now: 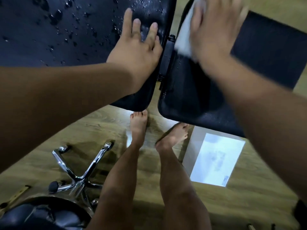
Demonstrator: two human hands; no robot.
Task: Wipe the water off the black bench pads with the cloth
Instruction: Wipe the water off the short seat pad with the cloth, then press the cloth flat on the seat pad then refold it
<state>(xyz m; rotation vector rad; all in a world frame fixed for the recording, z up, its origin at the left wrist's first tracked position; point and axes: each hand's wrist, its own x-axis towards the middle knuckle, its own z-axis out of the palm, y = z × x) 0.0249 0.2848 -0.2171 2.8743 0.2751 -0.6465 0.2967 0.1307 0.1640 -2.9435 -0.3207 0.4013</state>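
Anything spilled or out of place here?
Yes: water beads all over the left bench pad, unwiped, where the left hand rests. The right hand presses the cloth on the right bench pad, few drops remaining. Floor sheen by the feet may be wet.

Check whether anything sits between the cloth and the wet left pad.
Yes: the left hand lies flat on the left pad at its edge by the gap, directly across from the cloth under the right hand. Otherwise only the gap and the black bracket between the pads.
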